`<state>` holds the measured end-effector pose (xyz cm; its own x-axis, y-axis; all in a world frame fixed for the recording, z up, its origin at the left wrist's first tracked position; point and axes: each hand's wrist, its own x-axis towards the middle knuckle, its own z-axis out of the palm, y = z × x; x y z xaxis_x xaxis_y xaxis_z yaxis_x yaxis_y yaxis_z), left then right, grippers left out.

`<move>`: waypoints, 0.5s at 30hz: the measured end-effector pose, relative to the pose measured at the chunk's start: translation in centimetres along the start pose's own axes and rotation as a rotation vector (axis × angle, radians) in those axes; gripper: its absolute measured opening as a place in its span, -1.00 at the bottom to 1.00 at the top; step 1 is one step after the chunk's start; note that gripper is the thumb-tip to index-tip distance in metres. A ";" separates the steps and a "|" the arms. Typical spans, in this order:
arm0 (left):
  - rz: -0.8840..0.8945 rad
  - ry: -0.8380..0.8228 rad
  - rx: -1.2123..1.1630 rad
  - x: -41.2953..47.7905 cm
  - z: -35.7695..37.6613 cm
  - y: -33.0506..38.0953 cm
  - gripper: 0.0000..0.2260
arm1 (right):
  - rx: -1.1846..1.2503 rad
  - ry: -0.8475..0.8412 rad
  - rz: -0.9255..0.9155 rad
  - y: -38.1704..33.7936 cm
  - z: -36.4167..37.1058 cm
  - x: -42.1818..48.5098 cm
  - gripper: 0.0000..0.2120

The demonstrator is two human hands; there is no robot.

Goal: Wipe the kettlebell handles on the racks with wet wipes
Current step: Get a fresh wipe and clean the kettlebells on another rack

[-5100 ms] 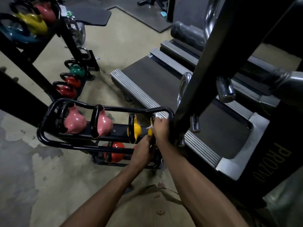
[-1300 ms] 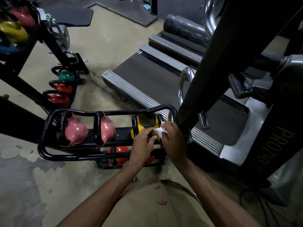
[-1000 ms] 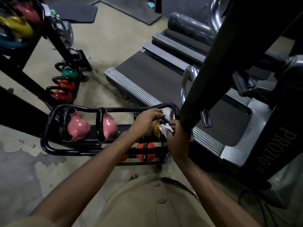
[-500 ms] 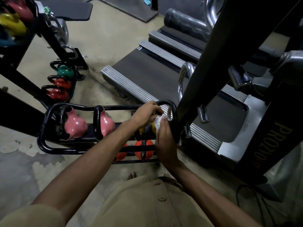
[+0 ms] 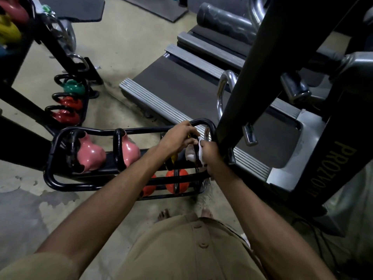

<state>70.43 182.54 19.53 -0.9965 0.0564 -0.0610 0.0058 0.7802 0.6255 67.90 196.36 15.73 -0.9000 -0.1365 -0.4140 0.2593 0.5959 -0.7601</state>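
Note:
A low black tube rack (image 5: 66,185) holds two pink kettlebells (image 5: 90,153) on its upper shelf, with orange ones (image 5: 177,181) below. At the rack's right end my left hand (image 5: 177,138) grips the top of a yellow kettlebell (image 5: 174,158), which is mostly hidden. My right hand (image 5: 210,153) holds a white wet wipe (image 5: 190,153) wrapped round that kettlebell's black handle (image 5: 196,156).
A thick black machine post (image 5: 252,63) rises just right of my hands, with a treadmill (image 5: 181,87) behind it. A second rack at the left carries green and red kettlebells (image 5: 69,98). My bare feet (image 5: 164,214) stand on the concrete floor.
My left hand moved from the wipe up onto the yellow kettlebell's top. My right hand slid the wipe down along the handle.

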 end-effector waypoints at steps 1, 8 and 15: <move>0.003 0.002 0.002 0.0 0.0 -0.1 -0.78 | -0.108 0.016 -0.092 0.1 -0.3 -0.9 -0.71; -0.014 -0.018 -0.005 -0.1 -0.2 -0.1 -0.76 | -0.406 0.233 -0.831 4.7 -1.3 -6.0 -0.89; -0.018 -0.020 0.027 0.1 -0.3 0.5 -0.76 | -0.885 0.241 -1.121 7.0 -2.8 -5.1 -0.96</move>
<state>70.31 182.74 20.12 -0.9946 0.0546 -0.0879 -0.0095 0.7980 0.6025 73.33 203.47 13.97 -0.5397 -0.7701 0.3401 -0.8251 0.5640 -0.0321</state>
